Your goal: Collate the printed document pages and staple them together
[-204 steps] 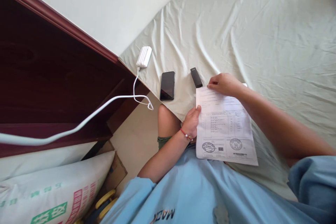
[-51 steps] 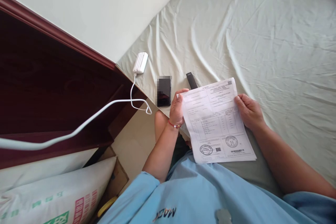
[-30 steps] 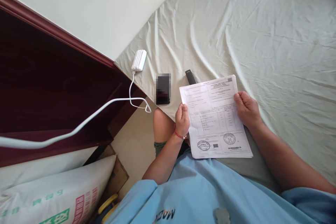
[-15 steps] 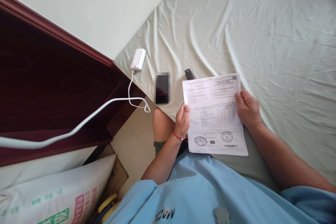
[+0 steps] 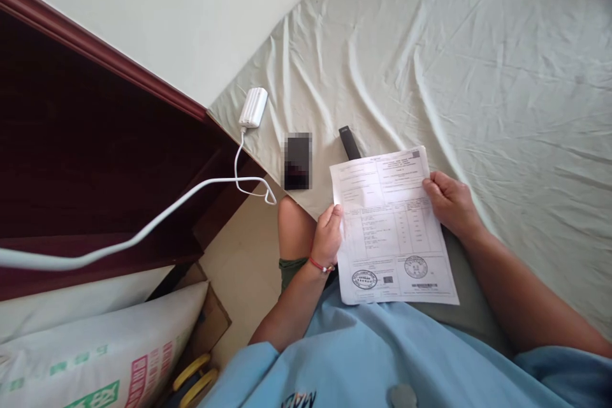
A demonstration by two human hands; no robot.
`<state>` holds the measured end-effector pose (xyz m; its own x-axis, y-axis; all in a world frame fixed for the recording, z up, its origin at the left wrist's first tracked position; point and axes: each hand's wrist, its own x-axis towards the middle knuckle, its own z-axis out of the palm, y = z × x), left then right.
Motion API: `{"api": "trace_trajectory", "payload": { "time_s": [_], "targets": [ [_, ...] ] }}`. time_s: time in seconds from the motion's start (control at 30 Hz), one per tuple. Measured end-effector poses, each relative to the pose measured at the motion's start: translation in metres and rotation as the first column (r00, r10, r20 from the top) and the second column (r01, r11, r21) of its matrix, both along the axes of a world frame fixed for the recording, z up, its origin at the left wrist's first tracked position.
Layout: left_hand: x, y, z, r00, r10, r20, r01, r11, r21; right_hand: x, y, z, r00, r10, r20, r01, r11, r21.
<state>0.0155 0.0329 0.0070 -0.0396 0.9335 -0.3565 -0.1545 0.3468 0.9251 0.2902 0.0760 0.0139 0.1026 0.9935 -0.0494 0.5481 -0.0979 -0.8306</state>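
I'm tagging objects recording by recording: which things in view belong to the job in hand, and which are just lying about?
In the job:
stamped printed form
left hand, holding its left edge
right hand, holding its right edge

Apparently just lying about:
dark phone-like object, pixelated
slim black object, partly hidden by the form
white ribbed device with white cable attached
printed white sack

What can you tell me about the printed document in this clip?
The printed document is white, thin and paper-like, with a ruled grid, an oval stamp at lower left, a round stamp and a barcode at lower right. The text is too small to read. It is turned slightly, printed side facing the camera, pinched by the left hand and the right hand at opposite side edges. Its top edge partly hides a black object; contact there is unclear.
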Motion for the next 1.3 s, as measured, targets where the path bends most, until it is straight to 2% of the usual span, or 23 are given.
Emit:
{"api": "trace_trajectory", "payload": {
  "time_s": [0.17, 0.3, 0.4, 0.6, 0.67, 0.77, 0.97, 1.1, 1.2, 1.3],
  "targets": [
    [-0.004, -0.015, -0.003, 0.982, 0.038, -0.184, -0.030, 0.999, 0.044, 0.004, 0.003, 0.000, 0.997, 0.072, 0.002, -0.072, 0.996, -0.052],
    [-0.007, -0.022, -0.010, 0.974, 0.038, -0.224, -0.034, 0.999, 0.026, 0.005, 0.006, 0.000, 0.989, 0.135, 0.056, -0.133, 0.990, -0.046],
    [-0.003, -0.021, -0.013, 0.979, 0.039, -0.202, -0.040, 0.999, 0.002, 0.003, 0.006, 0.000, 0.993, 0.097, 0.063, -0.094, 0.994, -0.049],
    [0.013, -0.005, -0.008, 0.997, 0.011, -0.077, -0.017, 0.997, -0.078, 0.003, 0.004, -0.001, 0.991, -0.137, -0.005, 0.136, 0.989, -0.057],
    [0.017, -0.001, -0.007, 1.000, 0.000, -0.027, -0.003, 0.994, -0.112, 0.003, 0.004, -0.001, 0.984, -0.178, -0.014, 0.177, 0.983, -0.057],
    [0.020, -0.001, -0.007, 0.999, 0.019, -0.032, -0.023, 0.989, -0.143, 0.004, 0.003, 0.000, 0.983, -0.183, 0.013, 0.184, 0.982, -0.033],
    [0.025, -0.006, -0.009, 0.991, 0.034, -0.130, -0.048, 0.993, -0.105, 0.010, 0.003, 0.003, 0.978, -0.160, 0.132, 0.159, 0.987, 0.012],
    [0.029, 0.000, -0.002, 0.994, 0.016, -0.107, -0.029, 0.992, -0.123, 0.015, 0.006, 0.004, 0.969, -0.170, 0.180, 0.171, 0.985, 0.007],
    [0.030, 0.008, 0.010, 1.000, 0.012, -0.020, -0.016, 0.982, -0.187, 0.017, 0.008, 0.004, 0.969, -0.155, 0.192, 0.160, 0.987, -0.012],
    [0.030, 0.016, 0.024, 0.998, 0.024, 0.059, -0.005, 0.951, -0.310, 0.020, 0.011, 0.004, 0.969, -0.121, 0.214, 0.129, 0.991, -0.025]
  ]
}}
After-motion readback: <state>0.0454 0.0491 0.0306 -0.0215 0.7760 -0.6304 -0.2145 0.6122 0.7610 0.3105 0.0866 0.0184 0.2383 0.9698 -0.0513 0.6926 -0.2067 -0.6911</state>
